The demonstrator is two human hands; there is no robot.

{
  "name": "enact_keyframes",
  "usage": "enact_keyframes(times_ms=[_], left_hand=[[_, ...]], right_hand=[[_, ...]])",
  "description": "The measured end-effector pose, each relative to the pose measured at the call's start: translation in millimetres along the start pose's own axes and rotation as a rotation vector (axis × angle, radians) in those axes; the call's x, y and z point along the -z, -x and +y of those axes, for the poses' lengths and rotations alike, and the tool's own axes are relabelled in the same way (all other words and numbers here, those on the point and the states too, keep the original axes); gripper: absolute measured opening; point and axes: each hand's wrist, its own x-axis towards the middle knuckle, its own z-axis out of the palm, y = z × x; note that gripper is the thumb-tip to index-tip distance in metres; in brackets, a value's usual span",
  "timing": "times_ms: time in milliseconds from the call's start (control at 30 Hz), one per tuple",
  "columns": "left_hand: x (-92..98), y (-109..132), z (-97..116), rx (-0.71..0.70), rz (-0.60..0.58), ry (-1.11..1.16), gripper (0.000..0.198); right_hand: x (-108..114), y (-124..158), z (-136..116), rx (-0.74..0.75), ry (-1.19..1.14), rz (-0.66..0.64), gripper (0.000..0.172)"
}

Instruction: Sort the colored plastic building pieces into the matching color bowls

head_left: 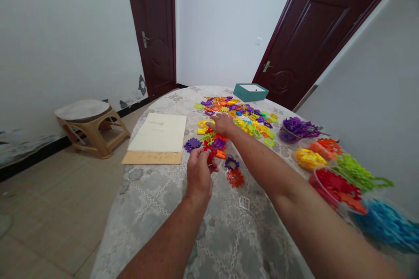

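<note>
My left hand (199, 166) is closed around a red plastic gear-shaped building piece (209, 151), held low over the table's near middle. Beyond it, my right hand (223, 124) reaches out across the pieces with its fingers stretched and apart, close to some yellow pieces (201, 130). Whether its fingertips touch any of them I cannot tell. Next to my left hand lies a purple gear piece (192, 144). Farther right are a dark purple ring-shaped gear (231, 163) and an orange square piece (235, 178). A mixed, colourful pile (252, 115) spreads behind my right hand.
Tubs of sorted pieces line the right edge: purple (297, 130), yellow (309, 158), red (337, 185), green (360, 170) and blue (389, 224). Paper sheets (159, 133) lie at left, a green box (251, 92) at the back. A stool (91, 128) stands beside the table.
</note>
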Motion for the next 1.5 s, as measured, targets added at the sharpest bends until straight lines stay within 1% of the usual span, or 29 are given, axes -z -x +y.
enact_keyframes(times_ms=[67,133,200,300,500,600,700,833,933,1033,1133,1200,1267,1367,1433,1500], left_hand=[[0.9,-1.1,-0.7,-0.006,0.001,-0.008,0.022],[1.4,-1.9,-0.4,-0.012,0.000,-0.009,0.020],[1.9,-2.7,0.4,-0.018,0.001,-0.001,0.019],[2.5,-3.9,1.7,-0.027,0.008,0.018,0.020],[2.5,-5.4,-0.3,-0.027,0.011,-0.022,0.022],[1.9,-6.3,-2.7,0.016,0.007,-0.061,0.024],[1.0,-6.5,-3.1,0.057,-0.009,-0.055,0.026],[-0.5,-5.3,-0.4,0.056,-0.020,-0.041,0.026],[-2.1,-3.2,1.1,0.063,-0.047,-0.054,0.025],[-3.9,-1.0,0.7,0.081,-0.080,-0.076,0.026],[-5.4,0.1,-0.5,0.075,-0.116,-0.111,0.026],[-5.8,-0.2,-1.6,0.071,-0.124,-0.149,0.026],[-5.8,-0.7,-2.9,0.081,-0.134,-0.204,0.030],[-5.6,-1.3,-5.3,0.101,-0.188,-0.294,0.039],[-5.7,-1.4,-6.8,0.103,-0.220,-0.328,0.037],[-5.8,-1.5,-8.1,0.099,-0.228,-0.337,0.031]], right_hand=[[-3.9,-4.1,-1.9,-0.035,0.001,-0.064,0.076],[-6.7,-1.3,-3.5,-0.035,0.006,-0.083,0.079],[-8.4,6.7,-5.3,-0.021,0.020,-0.057,0.079],[-10.5,25.8,-8.2,0.011,0.037,-0.010,0.071],[-17.3,82.8,-5.7,0.069,0.025,0.060,0.055],[-19.3,116.9,2.6,0.124,-0.025,0.100,0.049],[-20.6,151.6,15.0,0.156,-0.091,0.183,0.044],[-22.6,195.8,35.3,0.135,-0.183,0.303,0.038],[-24.5,223.9,49.9,0.128,-0.264,0.322,0.034],[-28.6,245.1,63.2,0.047,-0.343,0.326,0.036],[-34.2,259.6,75.8,-0.076,-0.404,0.363,0.039],[-37.2,266.4,83.3,-0.131,-0.432,0.379,0.039],[-38.9,271.1,89.2,-0.159,-0.458,0.372,0.039],[-39.5,274.4,95.2,-0.177,-0.495,0.361,0.041],[-39.5,274.9,98.1,-0.186,-0.516,0.359,0.043],[-39.1,274.7,100.6,-0.200,-0.551,0.358,0.046]])
